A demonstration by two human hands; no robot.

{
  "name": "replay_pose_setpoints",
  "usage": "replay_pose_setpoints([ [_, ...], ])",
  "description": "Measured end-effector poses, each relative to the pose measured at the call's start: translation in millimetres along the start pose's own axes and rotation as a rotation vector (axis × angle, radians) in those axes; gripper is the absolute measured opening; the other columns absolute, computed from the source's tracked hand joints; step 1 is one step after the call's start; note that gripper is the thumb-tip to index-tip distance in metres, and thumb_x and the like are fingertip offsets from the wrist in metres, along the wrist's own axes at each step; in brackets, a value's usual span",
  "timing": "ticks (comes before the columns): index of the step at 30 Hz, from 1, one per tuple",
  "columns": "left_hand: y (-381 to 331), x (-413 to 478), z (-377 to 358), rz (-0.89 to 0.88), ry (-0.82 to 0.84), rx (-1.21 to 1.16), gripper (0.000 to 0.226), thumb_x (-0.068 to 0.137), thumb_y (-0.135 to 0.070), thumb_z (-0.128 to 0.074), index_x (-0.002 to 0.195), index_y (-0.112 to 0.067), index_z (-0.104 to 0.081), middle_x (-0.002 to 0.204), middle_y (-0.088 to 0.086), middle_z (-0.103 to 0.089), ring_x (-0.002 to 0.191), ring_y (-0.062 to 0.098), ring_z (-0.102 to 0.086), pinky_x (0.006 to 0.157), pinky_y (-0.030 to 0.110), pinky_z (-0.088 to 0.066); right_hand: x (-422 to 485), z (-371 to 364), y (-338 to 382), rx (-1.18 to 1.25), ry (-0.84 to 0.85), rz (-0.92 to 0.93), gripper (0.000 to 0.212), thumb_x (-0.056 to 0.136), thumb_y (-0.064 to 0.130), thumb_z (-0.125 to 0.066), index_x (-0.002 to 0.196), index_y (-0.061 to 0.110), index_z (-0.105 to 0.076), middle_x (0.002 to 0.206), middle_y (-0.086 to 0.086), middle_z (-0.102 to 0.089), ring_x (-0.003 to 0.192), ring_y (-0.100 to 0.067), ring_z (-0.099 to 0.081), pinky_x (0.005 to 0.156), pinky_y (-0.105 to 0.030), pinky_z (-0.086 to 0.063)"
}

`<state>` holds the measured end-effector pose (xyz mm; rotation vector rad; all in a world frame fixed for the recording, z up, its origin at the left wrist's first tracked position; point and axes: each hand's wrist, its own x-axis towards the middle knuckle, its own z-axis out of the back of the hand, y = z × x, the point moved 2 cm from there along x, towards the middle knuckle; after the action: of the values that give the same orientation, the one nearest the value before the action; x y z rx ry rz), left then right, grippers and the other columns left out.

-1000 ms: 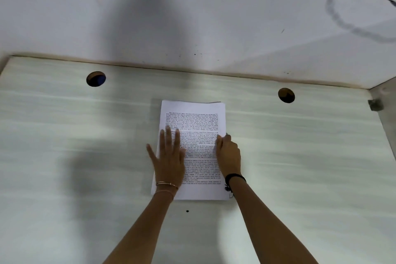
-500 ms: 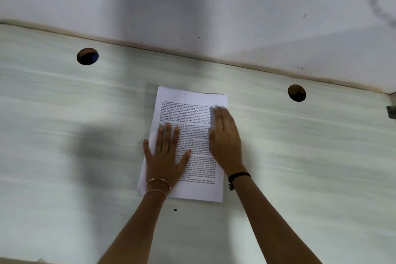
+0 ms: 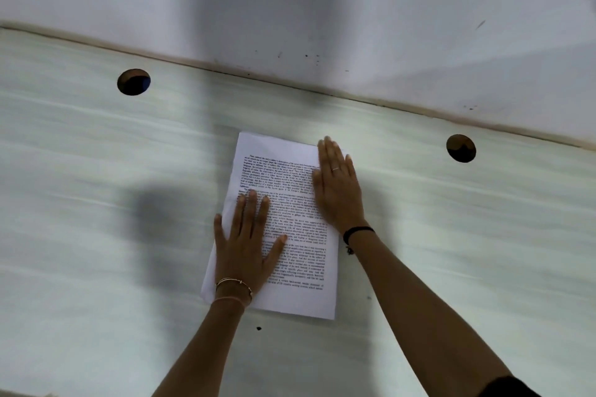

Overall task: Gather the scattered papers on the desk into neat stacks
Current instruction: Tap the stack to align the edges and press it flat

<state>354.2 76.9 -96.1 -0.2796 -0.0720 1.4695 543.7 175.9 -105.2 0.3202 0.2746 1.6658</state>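
Note:
One stack of printed white papers (image 3: 300, 271) lies flat in the middle of the pale wood-grain desk (image 3: 96, 203), slightly turned. My left hand (image 3: 245, 242) rests flat on the stack's lower left part, fingers straight and spread. My right hand (image 3: 337, 184) lies flat along the stack's upper right edge, fingers straight and together, covering that corner.
Two round cable holes are cut into the desk, one at the far left (image 3: 134, 81) and one at the far right (image 3: 461, 148). A white wall (image 3: 290, 10) rises directly behind the desk. A small dark speck (image 3: 258, 328) sits just below the stack.
My right hand has slid up the right edge of the stack, from its middle to the top corner, uncurling to flat. My left hand stays pressed on the stack. The view has shifted.

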Motion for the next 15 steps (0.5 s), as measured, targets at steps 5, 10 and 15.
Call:
replay_pose_setpoints([
  [5, 0, 0, 3, 0.007, 0.034, -0.033, 0.079, 0.087, -0.065, -0.028, 0.15, -0.022, -0.009, 0.159, 0.0, -0.006, 0.147, 0.019, -0.007, 0.116, 0.056, -0.011, 14, 5, -6, -0.1, -0.013, -0.045, 0.055, 0.102, 0.03, -0.022, 0.152, 0.008, -0.018, 0.16, -0.008, -0.018, 0.149, -0.017, -0.012, 0.122, -0.042, -0.005],
  [10, 1, 0, 3, 0.07, 0.045, -0.042, 0.094, 0.084, -0.072, -0.025, 0.149, -0.009, -0.003, 0.159, 0.006, -0.002, 0.148, 0.019, -0.002, 0.118, 0.051, -0.01, 1, -2, 39, -0.068, 0.25, 0.61, 0.054, 0.103, 0.024, -0.029, 0.153, 0.015, -0.013, 0.161, -0.002, -0.013, 0.149, -0.012, -0.007, 0.123, -0.036, -0.007],
  [15, -1, 1, 3, 0.098, 0.04, -0.038, 0.103, 0.08, -0.077, -0.023, 0.148, -0.002, -0.007, 0.158, 0.012, -0.003, 0.148, 0.022, 0.0, 0.118, 0.048, -0.007, 25, -15, 54, -0.104, 0.313, 0.692, 0.052, 0.104, 0.03, -0.023, 0.154, 0.02, -0.013, 0.161, 0.003, -0.013, 0.149, -0.008, -0.007, 0.123, -0.033, -0.006],
])
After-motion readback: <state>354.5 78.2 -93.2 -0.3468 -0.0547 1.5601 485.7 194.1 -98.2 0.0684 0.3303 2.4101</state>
